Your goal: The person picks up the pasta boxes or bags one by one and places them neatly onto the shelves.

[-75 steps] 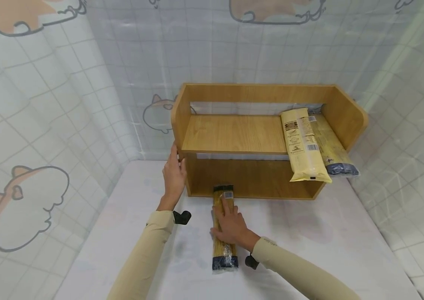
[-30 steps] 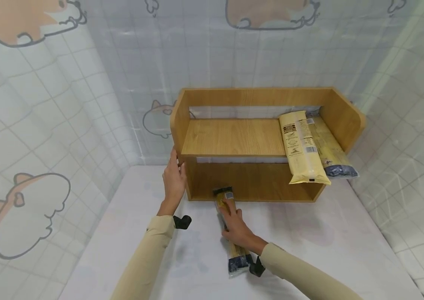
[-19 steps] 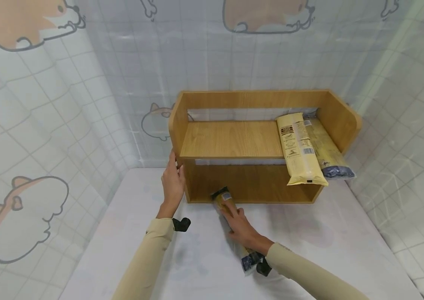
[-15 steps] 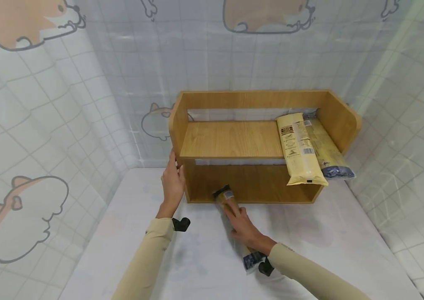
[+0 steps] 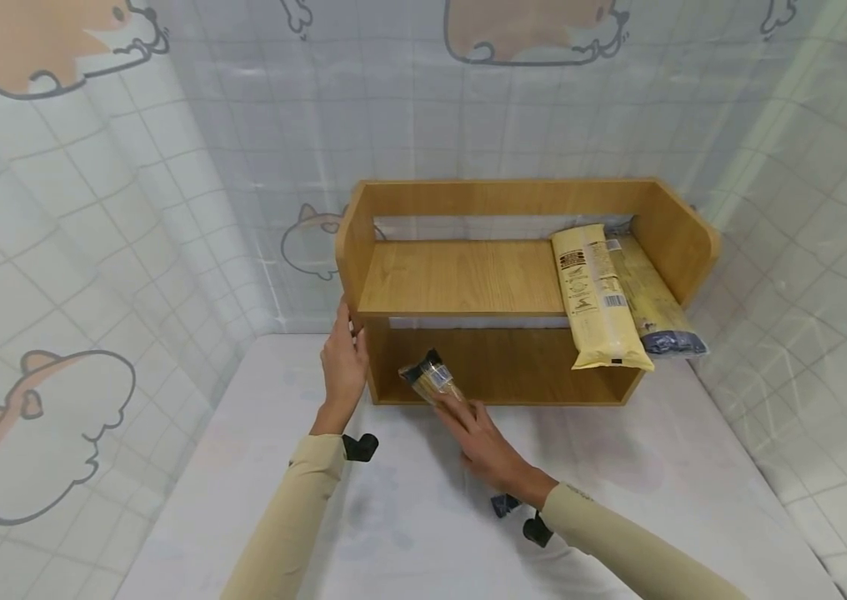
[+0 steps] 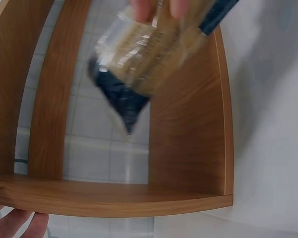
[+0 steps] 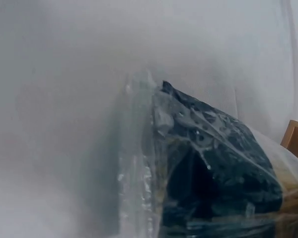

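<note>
My right hand [image 5: 489, 450] grips a clear pack of spaghetti [image 5: 437, 382] with dark blue ends. The pack slants, its far end raised in front of the shelf's lower compartment, its near end partly hidden behind my wrist. In the left wrist view, fingertips lie across the spaghetti pack [image 6: 144, 62]; the right wrist view shows one dark end of the spaghetti pack [image 7: 213, 163] close up. With my left hand [image 5: 343, 367] I hold the left side panel of the two-tier wooden shelf [image 5: 461, 275], thumb on one face and fingers on the other.
On the upper tier's right side, a cream-yellow packet [image 5: 599, 296] lies beside another clear spaghetti pack [image 5: 652, 292]; both jut past the front edge. A white-covered table [image 5: 408, 533] carries the shelf. Tile-patterned sheets [image 5: 288, 125] surround it on three sides.
The spaghetti pack lay straight on the table under my right hand; now it is gripped, turned, and its far end lifted toward the shelf's lower left. My left hand stays on the panel.
</note>
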Demonstrator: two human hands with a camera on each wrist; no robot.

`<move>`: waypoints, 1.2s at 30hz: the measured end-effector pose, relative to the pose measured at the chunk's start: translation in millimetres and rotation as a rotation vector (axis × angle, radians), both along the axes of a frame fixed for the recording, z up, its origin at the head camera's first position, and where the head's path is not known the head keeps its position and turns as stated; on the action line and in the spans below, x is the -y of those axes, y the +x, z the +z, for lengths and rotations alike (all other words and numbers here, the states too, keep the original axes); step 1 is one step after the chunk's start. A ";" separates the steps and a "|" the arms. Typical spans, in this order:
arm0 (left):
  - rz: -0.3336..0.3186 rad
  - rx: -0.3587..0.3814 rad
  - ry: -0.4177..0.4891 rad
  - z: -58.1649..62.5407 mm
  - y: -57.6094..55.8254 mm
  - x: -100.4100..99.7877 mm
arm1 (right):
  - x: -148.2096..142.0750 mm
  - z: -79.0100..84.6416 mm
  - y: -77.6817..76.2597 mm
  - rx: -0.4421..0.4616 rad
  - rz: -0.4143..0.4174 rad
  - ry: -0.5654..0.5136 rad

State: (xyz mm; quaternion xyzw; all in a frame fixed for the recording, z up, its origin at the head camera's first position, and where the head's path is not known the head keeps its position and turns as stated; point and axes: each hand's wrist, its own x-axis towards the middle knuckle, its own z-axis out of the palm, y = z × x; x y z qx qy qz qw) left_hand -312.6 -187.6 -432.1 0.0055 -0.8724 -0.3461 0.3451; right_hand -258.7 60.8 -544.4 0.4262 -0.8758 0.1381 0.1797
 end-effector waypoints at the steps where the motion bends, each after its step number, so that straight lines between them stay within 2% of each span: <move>1: 0.000 -0.001 0.001 -0.1 0.1 -0.1 | 0.0 1.5 -0.2 -0.025 0.006 0.004; 12: 0.000 -0.031 -0.010 0.7 0.6 1.7 | 1.0 23.3 1.7 -0.261 0.104 -0.041; 18: -0.010 -0.019 -0.007 0.1 0.3 1.0 | 0.1 43.5 1.9 -0.370 0.101 -0.059; 26: -0.018 -0.011 -0.003 -0.9 0.0 -0.3 | -5.3 65.0 -9.7 -0.436 0.114 -0.202; 32: -0.005 -0.008 -0.009 1.1 0.4 0.2 | -8.1 86.7 -16.9 -0.398 -0.009 -0.206; 36: -0.002 0.001 -0.011 0.6 0.1 0.7 | -9.1 97.4 -25.3 -0.370 -0.034 -0.254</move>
